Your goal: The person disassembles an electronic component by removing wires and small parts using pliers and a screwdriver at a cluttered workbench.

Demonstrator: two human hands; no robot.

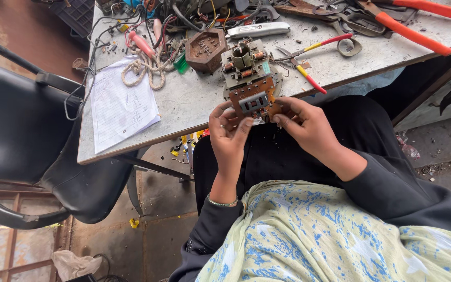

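Two hands of mine meet on one part, a brown circuit board assembly with a grey block on its near face and a round coil piece and small copper-wound bits farther up. My left hand comes in from seven o'clock, its fingers curled shut on the board's lower left edge, thumb pressed against the grey block's side. My right hand comes from four o'clock, thumb and forefinger pinched together on the board's lower right corner, the other fingers folded beneath it. The assembly sits over the near edge of the grey worktable, its far end resting on or just above the top; I cannot tell which.

At eleven o'clock from the board, close by, stands a brown hexagonal housing. At twelve lies a silver utility knife. At two o'clock, near the board, lie small pliers with red and yellow handles, and far beyond them, at the table's far right, big cutters with orange handles. At ten o'clock lies a coil of pale rope, with a tangle of wires behind it. At nine o'clock a sheet of paper lies flat. A black chair stands left of the table.
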